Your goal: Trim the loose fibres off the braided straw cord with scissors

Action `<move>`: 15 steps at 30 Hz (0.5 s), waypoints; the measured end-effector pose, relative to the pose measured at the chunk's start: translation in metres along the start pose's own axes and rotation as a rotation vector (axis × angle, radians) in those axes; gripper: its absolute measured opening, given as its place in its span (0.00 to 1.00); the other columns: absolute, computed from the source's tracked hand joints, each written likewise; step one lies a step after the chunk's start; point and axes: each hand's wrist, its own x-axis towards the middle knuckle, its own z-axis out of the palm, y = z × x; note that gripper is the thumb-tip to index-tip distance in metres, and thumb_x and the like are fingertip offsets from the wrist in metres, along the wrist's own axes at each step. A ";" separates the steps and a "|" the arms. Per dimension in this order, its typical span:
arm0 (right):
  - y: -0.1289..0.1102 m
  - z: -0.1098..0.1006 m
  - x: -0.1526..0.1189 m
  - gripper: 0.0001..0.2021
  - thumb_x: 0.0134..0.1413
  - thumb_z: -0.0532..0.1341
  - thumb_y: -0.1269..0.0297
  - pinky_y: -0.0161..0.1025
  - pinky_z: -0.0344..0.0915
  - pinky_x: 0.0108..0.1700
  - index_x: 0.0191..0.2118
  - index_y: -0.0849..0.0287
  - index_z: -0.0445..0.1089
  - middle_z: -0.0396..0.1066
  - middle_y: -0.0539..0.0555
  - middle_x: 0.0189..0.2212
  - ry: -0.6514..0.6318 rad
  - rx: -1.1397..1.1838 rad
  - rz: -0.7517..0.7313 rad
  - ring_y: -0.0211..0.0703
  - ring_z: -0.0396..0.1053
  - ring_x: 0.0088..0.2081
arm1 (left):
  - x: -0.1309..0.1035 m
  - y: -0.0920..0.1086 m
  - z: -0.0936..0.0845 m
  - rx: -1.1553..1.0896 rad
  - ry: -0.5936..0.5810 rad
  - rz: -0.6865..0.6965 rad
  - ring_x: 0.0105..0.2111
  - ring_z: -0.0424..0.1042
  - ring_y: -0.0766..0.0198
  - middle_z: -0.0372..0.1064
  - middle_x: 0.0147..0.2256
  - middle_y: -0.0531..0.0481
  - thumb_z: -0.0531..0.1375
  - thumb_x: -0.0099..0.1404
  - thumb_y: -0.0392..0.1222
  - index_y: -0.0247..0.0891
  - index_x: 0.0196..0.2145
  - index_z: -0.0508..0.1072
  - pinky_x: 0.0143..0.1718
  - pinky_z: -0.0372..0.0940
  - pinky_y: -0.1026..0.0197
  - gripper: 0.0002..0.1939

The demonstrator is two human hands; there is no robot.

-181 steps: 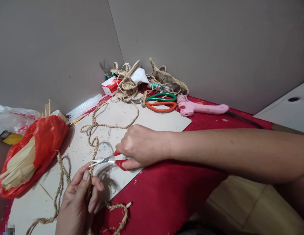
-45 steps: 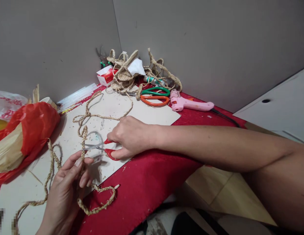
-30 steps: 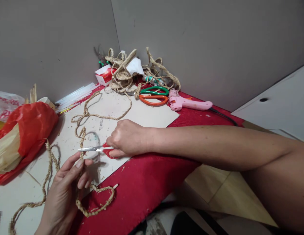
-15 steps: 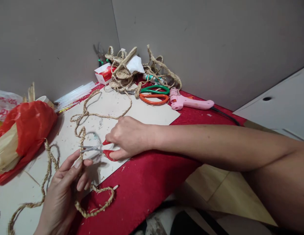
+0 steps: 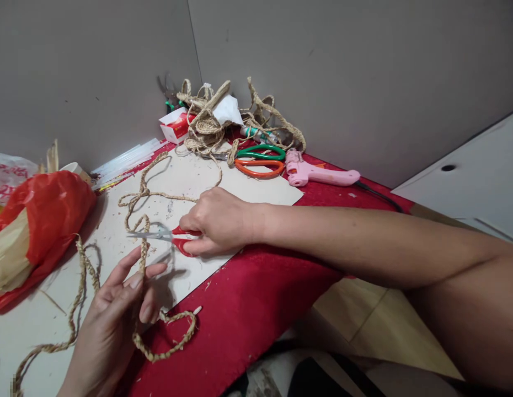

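Observation:
A braided straw cord (image 5: 143, 263) runs through the fingers of my left hand (image 5: 119, 303), pinched near the thumb, and its lower end curls over the red cloth to a pale tip. My right hand (image 5: 217, 220) is wrapped round the red handles of small scissors (image 5: 155, 235). Their blades lie across the cord just above my left fingertips and look nearly closed. More cord loops (image 5: 144, 193) rest on the white board beyond the scissors.
Large scissors with green and orange handles (image 5: 260, 161) and a pink glue gun (image 5: 322, 173) lie behind my right hand. A braid pile (image 5: 207, 124) and small box (image 5: 174, 127) stand by the wall. At left are a red bag (image 5: 62, 204), clear sticks (image 5: 128, 160) and another braid (image 5: 79, 292).
The scissors in my right hand have moved slightly up, and their blades have come together across the cord. My left hand has shifted a little right with the cord.

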 end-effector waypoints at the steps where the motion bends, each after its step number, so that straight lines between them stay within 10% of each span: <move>1: 0.000 0.000 -0.001 0.17 0.53 0.54 0.52 0.36 0.39 0.26 0.28 0.58 0.73 0.70 0.51 0.20 -0.002 0.037 -0.032 0.33 0.51 0.21 | 0.001 0.000 0.000 -0.001 -0.006 0.002 0.15 0.59 0.74 0.77 0.35 0.46 0.71 0.45 0.37 0.41 0.43 0.74 0.15 0.57 0.69 0.25; 15: 0.003 0.001 -0.001 0.19 0.48 0.58 0.48 0.34 0.43 0.25 0.21 0.61 0.68 0.52 0.43 0.15 -0.328 0.638 -0.010 0.29 0.45 0.20 | 0.002 -0.002 -0.007 0.008 -0.018 0.037 0.12 0.54 0.75 0.73 0.26 0.52 0.69 0.51 0.39 0.40 0.34 0.72 0.12 0.55 0.70 0.13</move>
